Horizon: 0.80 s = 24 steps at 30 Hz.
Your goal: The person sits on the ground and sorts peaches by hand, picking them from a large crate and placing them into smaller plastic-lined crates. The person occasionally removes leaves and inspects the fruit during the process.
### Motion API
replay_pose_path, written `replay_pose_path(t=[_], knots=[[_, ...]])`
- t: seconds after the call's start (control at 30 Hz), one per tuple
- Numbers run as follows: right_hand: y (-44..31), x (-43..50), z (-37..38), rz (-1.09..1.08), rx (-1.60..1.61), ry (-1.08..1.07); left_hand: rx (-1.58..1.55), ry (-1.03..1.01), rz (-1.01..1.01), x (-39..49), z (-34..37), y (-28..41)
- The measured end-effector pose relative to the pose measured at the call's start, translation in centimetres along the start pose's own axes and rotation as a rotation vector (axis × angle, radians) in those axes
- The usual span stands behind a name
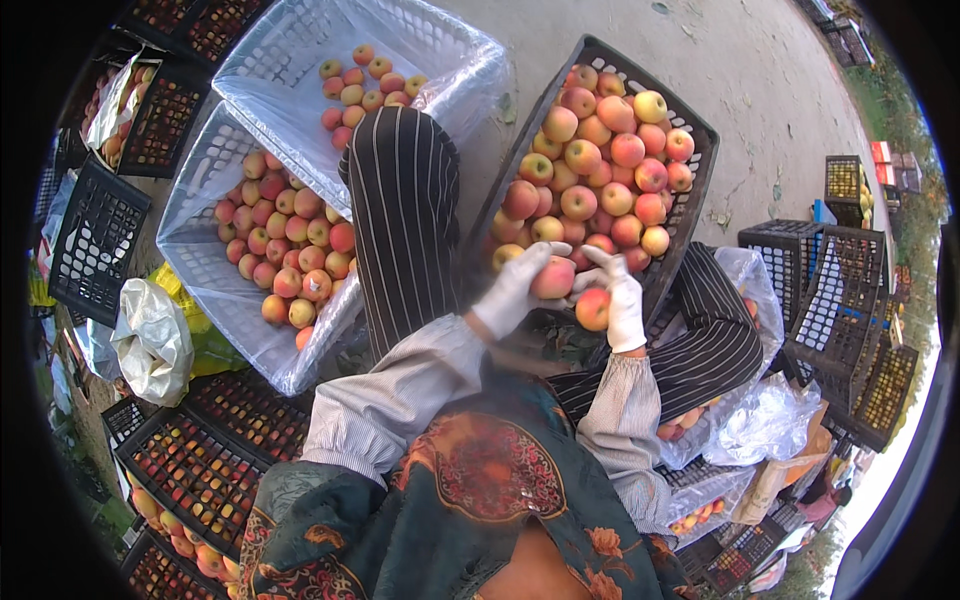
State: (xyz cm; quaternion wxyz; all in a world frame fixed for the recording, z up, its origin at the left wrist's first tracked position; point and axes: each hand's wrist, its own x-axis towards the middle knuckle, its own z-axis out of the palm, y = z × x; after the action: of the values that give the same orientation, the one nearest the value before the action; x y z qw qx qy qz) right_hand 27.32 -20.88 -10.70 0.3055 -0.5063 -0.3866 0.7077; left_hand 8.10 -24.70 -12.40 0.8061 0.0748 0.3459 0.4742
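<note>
My left hand (517, 291), in a white glove, holds a large red-yellow apple (553, 277) over the near edge of a black plastic crate (694, 176) heaped with apples. Beside it my right hand (619, 296), gloved in white too, has a smaller apple (592, 309) against its palm; its fingertips are near the larger apple. To the left of my raised knee stands a crate lined with clear plastic film (196, 196), with many apples (289, 238) in it. Beyond it, a second film-lined crate (281, 56) holds fewer apples (373, 98).
Black crates of apples (199, 457) are stacked at the lower left, near a white sack (152, 341). An upright black crate (99, 238) stands at the far left. On the right are more crates (836, 300), crumpled clear plastic (765, 420) and brown cardboard (772, 484).
</note>
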Motion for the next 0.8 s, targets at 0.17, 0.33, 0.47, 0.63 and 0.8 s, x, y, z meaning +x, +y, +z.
replay_pose_path(t=[0.17,0.33,0.47,0.63,0.8], knots=[[0.9,0.2,-0.8,0.031,0.408,0.289,0.289,-0.063,-0.150,-0.2,-1.0,0.2],[1.6,-0.4,0.1,-0.165,0.486,0.102,0.535,-0.233,0.202,-0.3,0.7,-1.0],[1.6,2.0,0.0,-0.256,-0.083,0.265,0.215,-0.227,-0.074,-0.5,1.0,-0.7],[5.1,8.2,2.5,-0.308,-0.974,0.009,-0.163,-0.282,-0.121,-1.2,1.1,0.1],[6.3,9.0,3.3,-0.110,-0.723,0.093,-0.170,-0.229,0.021,-1.0,0.9,0.4]])
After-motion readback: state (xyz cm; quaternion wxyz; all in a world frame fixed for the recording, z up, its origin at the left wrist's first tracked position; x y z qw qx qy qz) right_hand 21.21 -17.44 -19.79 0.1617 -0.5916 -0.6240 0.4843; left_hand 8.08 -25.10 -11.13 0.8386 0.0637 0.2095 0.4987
